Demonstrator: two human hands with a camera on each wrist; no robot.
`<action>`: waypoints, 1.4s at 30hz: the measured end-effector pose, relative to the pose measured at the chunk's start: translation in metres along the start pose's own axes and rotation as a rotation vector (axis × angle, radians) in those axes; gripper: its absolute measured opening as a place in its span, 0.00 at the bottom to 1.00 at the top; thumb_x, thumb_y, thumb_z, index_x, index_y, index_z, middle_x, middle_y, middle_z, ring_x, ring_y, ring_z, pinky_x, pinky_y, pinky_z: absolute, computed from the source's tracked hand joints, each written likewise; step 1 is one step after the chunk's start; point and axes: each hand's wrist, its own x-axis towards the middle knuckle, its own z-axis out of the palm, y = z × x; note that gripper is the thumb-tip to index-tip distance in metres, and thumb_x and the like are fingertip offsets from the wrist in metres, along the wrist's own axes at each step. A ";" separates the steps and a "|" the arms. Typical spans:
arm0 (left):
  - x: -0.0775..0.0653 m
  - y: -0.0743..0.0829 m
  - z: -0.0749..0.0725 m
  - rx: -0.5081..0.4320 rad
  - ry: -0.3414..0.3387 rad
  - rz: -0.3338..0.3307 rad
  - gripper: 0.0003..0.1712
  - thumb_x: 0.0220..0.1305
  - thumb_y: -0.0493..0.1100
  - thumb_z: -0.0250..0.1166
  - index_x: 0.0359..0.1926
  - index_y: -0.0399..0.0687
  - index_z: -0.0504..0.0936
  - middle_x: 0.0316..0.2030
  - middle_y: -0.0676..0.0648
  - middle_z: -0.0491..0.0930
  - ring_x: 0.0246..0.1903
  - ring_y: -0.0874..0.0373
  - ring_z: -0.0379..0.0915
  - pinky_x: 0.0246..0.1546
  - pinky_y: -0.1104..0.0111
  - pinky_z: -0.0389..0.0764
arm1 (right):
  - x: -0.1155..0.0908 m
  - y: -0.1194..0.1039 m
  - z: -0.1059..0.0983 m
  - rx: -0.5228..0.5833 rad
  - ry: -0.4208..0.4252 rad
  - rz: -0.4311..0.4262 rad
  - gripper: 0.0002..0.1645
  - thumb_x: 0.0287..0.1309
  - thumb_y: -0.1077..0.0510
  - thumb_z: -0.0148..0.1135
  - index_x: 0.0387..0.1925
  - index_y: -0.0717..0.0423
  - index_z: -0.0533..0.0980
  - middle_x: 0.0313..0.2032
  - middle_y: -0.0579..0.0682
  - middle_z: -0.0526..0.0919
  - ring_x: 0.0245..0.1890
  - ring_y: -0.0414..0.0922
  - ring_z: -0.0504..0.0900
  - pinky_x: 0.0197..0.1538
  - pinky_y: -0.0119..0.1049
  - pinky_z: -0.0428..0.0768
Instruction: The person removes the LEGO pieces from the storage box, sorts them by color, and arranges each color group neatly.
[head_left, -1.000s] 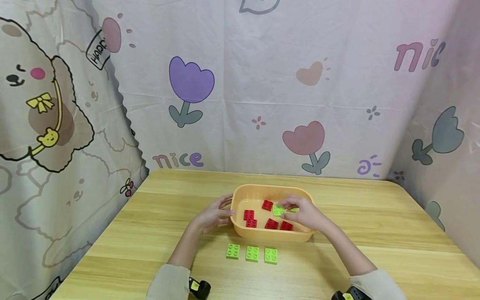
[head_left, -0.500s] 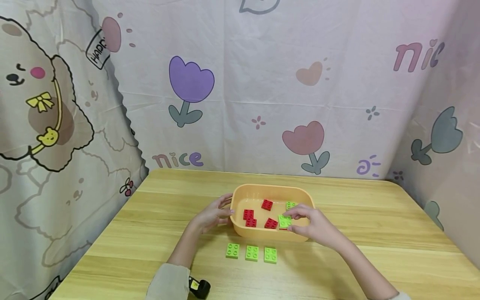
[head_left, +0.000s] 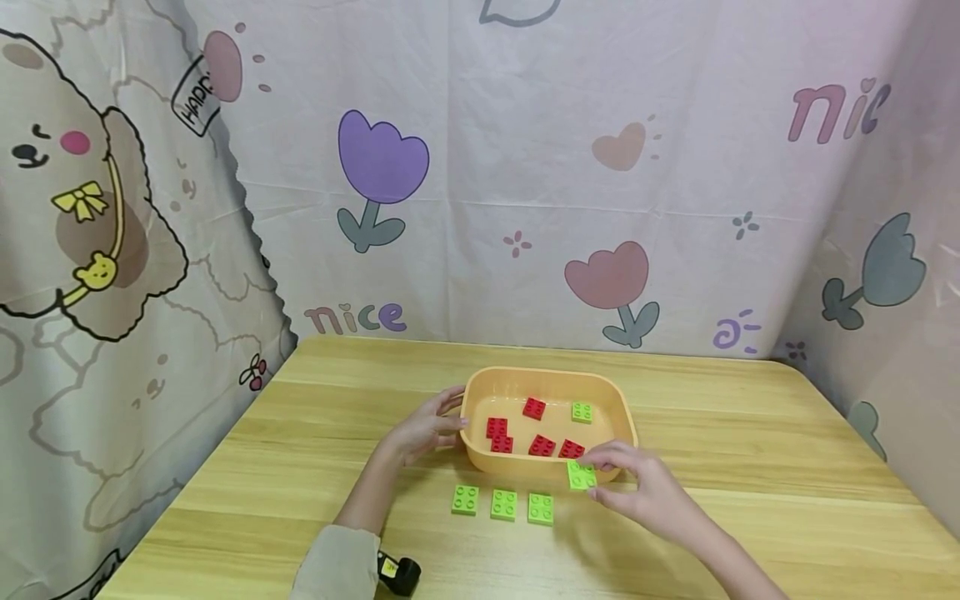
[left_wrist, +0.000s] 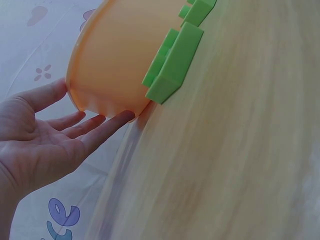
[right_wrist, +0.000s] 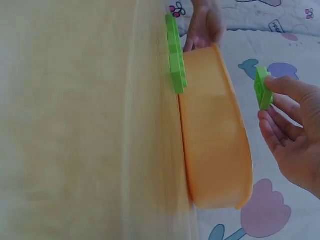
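In the head view, my right hand pinches a light green toy brick between thumb and fingers, above the front rim of an orange plastic bin. The right wrist view shows this held brick raised off the table. My left hand rests against the bin's left end, its fingers extended and touching the wall, thumb at the rim. Inside the bin lie several red bricks and one green brick. Three green bricks stand in a row on the table before the bin.
The bin stands on a wood-grain table. A printed cloth hangs behind it and along the sides. A black wrist camera sits by the left sleeve.
My right hand has lifted the green brick out of the bin and carried it forward over the front rim, toward me. The left hand and the row of three bricks stay in place.
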 end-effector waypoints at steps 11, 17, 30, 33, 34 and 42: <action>0.000 0.001 0.001 0.001 0.001 0.007 0.37 0.60 0.29 0.56 0.68 0.41 0.51 0.67 0.35 0.48 0.60 0.37 0.56 0.49 0.54 0.74 | -0.015 0.003 0.008 -0.019 0.081 -0.011 0.24 0.39 0.63 0.73 0.43 0.50 0.80 0.41 0.42 0.80 0.37 0.42 0.78 0.40 0.38 0.79; 0.000 0.001 0.001 -0.002 0.009 0.003 0.37 0.60 0.29 0.56 0.68 0.41 0.51 0.67 0.35 0.48 0.60 0.38 0.56 0.48 0.55 0.74 | -0.022 0.005 0.013 -0.014 0.092 0.005 0.24 0.38 0.64 0.73 0.43 0.50 0.79 0.42 0.42 0.80 0.38 0.42 0.77 0.43 0.38 0.78; -0.001 0.001 0.001 0.005 0.007 0.002 0.37 0.60 0.29 0.55 0.69 0.41 0.51 0.67 0.35 0.48 0.60 0.38 0.56 0.49 0.55 0.74 | -0.032 0.016 0.030 0.015 0.047 0.004 0.24 0.39 0.67 0.71 0.43 0.50 0.79 0.41 0.40 0.78 0.36 0.40 0.77 0.38 0.39 0.80; -0.001 0.002 0.002 0.004 0.005 0.003 0.37 0.60 0.29 0.55 0.69 0.40 0.51 0.67 0.35 0.48 0.60 0.37 0.56 0.49 0.55 0.74 | -0.033 0.019 0.033 0.001 0.055 0.005 0.25 0.38 0.68 0.71 0.42 0.50 0.79 0.41 0.40 0.78 0.36 0.40 0.77 0.38 0.38 0.80; -0.001 0.002 0.002 0.004 0.005 0.004 0.37 0.60 0.29 0.55 0.69 0.40 0.51 0.67 0.35 0.48 0.60 0.37 0.56 0.49 0.54 0.74 | -0.033 0.020 0.034 -0.002 0.058 0.003 0.25 0.37 0.68 0.71 0.42 0.50 0.79 0.41 0.40 0.78 0.36 0.40 0.77 0.38 0.38 0.80; -0.002 0.003 0.002 0.010 0.012 -0.005 0.37 0.60 0.29 0.55 0.69 0.41 0.52 0.67 0.35 0.49 0.60 0.38 0.56 0.49 0.55 0.74 | -0.036 0.025 0.039 0.006 0.060 -0.009 0.25 0.34 0.69 0.72 0.41 0.54 0.79 0.40 0.44 0.78 0.35 0.39 0.77 0.39 0.35 0.80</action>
